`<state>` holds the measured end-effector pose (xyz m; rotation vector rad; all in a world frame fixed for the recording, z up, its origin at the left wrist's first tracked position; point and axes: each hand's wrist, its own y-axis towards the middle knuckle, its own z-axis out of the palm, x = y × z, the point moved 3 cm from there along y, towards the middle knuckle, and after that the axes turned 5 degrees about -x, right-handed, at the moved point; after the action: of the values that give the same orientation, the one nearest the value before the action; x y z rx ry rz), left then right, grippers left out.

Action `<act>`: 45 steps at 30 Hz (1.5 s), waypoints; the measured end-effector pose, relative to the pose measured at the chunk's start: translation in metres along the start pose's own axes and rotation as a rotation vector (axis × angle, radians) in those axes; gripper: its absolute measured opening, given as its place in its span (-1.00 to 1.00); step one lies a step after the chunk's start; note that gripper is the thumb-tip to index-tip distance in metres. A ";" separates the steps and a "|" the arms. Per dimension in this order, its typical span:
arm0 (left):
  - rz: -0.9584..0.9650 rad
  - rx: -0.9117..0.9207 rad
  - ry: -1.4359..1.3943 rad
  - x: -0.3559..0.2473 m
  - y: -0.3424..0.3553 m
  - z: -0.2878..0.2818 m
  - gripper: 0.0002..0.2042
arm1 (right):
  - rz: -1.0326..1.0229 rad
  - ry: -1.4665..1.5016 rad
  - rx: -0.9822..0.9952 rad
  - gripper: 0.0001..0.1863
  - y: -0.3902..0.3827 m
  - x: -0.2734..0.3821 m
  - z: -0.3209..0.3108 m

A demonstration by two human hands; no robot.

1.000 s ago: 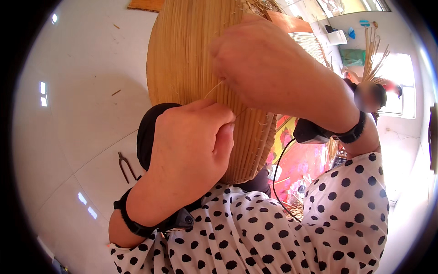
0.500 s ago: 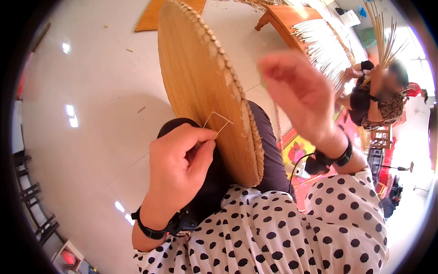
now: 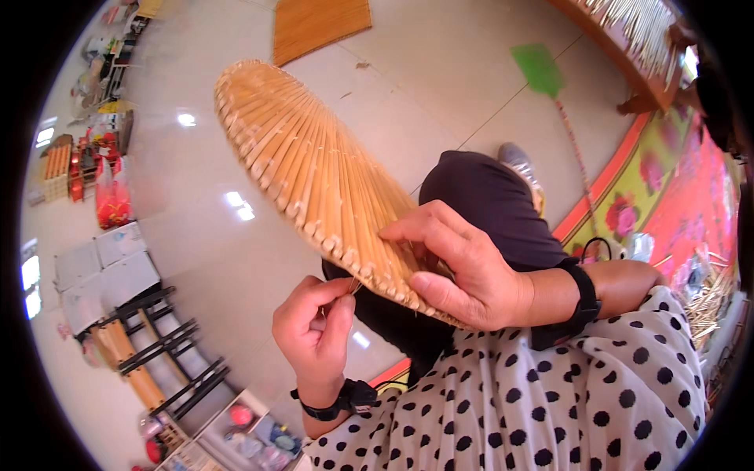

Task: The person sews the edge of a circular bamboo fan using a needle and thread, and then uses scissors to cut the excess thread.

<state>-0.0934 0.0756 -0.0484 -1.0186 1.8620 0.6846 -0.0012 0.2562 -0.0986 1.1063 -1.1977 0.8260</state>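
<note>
A round, straw-coloured disc [image 3: 314, 169] tilts above my dark-trousered lap, showing pleated ribs that fan out to a knobbly bound rim. Below its near rim, my left hand [image 3: 314, 326] is closed in a pinch. A thin pale strand [image 3: 357, 287] shows at those fingertips, against the rim; most of it is hidden. My right hand [image 3: 479, 275] grips the disc's near right part, fingers bent on the ribbed face and thumb by the rim. The disc's other face is out of sight.
A green fly swatter [image 3: 540, 72] lies on the tiled floor beyond my knee. Wooden board [image 3: 322, 27] at the top; wooden table [image 3: 620, 47] with pale stalks at upper right. On the left stand black-framed stools [image 3: 169, 345] and white boxes [image 3: 102, 267]. A flowered mat [image 3: 628, 196] spreads at right.
The disc has turned from its smooth face to its ribbed face and leans left. My right hand has come down from the air onto it. My left hand's pinch is now below the rim.
</note>
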 end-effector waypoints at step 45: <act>-0.039 0.081 0.342 -0.021 -0.005 -0.026 -0.80 | -0.087 0.095 0.040 -0.41 0.003 -0.003 0.019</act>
<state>-0.0940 0.0609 -0.0180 -1.1719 2.1365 0.4271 -0.0099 0.2388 -0.1005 1.1316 -1.0506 0.8297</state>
